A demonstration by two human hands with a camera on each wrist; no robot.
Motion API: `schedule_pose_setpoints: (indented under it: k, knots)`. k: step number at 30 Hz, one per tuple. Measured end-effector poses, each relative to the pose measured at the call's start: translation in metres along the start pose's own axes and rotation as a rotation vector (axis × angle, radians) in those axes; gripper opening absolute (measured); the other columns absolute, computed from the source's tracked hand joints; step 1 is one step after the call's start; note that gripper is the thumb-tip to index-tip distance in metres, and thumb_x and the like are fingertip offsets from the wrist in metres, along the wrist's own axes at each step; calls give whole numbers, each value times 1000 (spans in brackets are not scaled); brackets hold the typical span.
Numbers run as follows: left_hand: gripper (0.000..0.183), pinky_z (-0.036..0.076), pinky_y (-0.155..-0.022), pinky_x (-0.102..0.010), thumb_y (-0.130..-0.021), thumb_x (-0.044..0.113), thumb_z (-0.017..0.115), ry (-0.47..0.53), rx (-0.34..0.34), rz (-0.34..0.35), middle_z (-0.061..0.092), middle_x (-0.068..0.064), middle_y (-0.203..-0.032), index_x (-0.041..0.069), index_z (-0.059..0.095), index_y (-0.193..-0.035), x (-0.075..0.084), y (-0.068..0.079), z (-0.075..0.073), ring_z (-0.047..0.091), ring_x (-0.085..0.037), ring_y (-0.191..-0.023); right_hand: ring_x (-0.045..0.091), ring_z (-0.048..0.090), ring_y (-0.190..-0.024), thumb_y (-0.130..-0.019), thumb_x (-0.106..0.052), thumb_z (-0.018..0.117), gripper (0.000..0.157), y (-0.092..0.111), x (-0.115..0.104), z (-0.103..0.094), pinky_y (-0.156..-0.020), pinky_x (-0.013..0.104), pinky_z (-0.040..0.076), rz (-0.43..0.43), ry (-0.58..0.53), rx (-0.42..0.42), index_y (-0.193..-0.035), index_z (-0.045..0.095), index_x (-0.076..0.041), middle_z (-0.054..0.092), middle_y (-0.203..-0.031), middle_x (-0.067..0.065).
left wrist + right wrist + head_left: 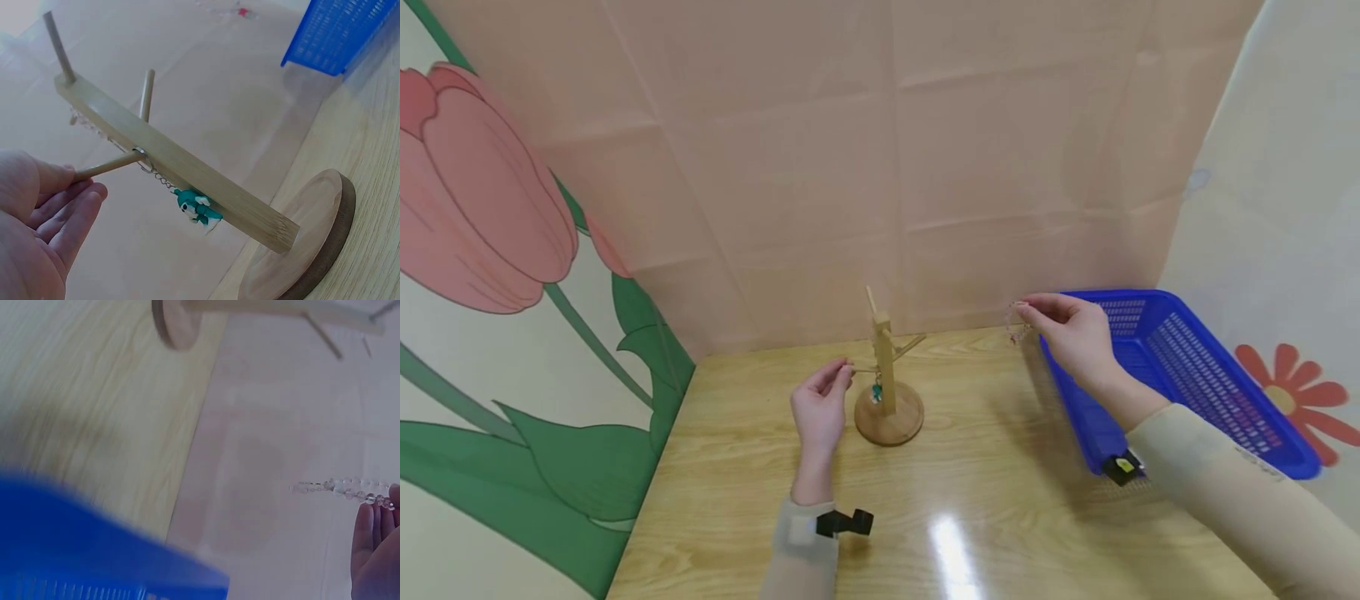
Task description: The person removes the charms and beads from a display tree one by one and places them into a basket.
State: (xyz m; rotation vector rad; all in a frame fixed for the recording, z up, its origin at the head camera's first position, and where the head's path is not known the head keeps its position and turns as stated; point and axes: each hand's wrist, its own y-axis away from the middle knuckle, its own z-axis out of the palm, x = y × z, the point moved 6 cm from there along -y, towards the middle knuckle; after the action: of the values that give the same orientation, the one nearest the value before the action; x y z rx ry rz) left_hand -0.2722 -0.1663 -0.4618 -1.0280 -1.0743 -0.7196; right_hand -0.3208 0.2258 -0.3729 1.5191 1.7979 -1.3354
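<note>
A wooden peg stand (887, 375) with a round base stands on the table. My left hand (820, 412) pinches the end of one of its pegs (106, 167) between thumb and fingers. From that peg, close to the post, a keychain with a small teal figure (195, 205) hangs by its ring and chain. A pale beaded strand (90, 128) shows along the post's far side. To the right, my right hand (1075, 337) pinches a clear beaded bracelet (353, 492) in the air, its loop dangling from the fingertips, apart from the stand.
A blue plastic basket (1075, 417) with perforated walls sits at the right, below my right forearm. Behind the wooden table (737, 467) hangs a creased pinkish cloth (775, 167). A tulip-printed panel (497, 183) borders the left side.
</note>
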Motion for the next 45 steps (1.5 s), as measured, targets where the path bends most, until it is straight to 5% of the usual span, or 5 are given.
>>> schedule_pose_setpoints:
  k: [17, 31, 35, 41, 45]
  knots:
    - [19, 64, -80, -25, -98, 1, 78, -5, -4, 17, 79, -21, -105, -11, 78, -112, -4, -1, -1, 79, -36, -92, -6, 62, -93, -103, -50, 70, 48, -14, 46, -48, -76, 10, 47, 111, 173, 2, -130, 76, -11, 78, -115, 2]
    - [18, 64, -80, -24, -98, 5, 80, 0, 3, 15, 79, -21, -105, -7, 80, -112, -2, -1, -4, 77, -42, -94, -11, 59, -84, -102, -54, 70, 52, -29, 95, -84, -74, 16, 47, 163, 299, -81, -128, 78, -10, 80, -113, 5]
    - [18, 64, -79, -24, -98, 6, 80, -7, 12, 11, 79, -21, -105, -6, 80, -111, -1, -2, -4, 78, -42, -94, -12, 60, -83, -105, -55, 65, 58, -30, 110, -87, -77, 20, 53, 205, 297, -157, -135, 73, -5, 76, -124, 15]
    - [16, 64, -79, -25, -98, 3, 79, 8, 5, 9, 79, -22, -104, -6, 80, -111, -1, -1, -3, 78, -41, -94, 17, 72, -99, -107, -54, 61, 66, -25, 137, -87, -96, 64, 55, 250, 307, -336, -141, 64, 3, 72, -128, 26]
    - [17, 65, -79, -26, -97, 4, 79, 13, -2, 13, 80, -21, -103, -6, 80, -111, -2, 0, -2, 77, -44, -94, 25, 75, -95, -108, -46, 65, 60, -23, 155, -85, -86, 44, 61, 211, 351, -433, -136, 67, 7, 78, -113, 20]
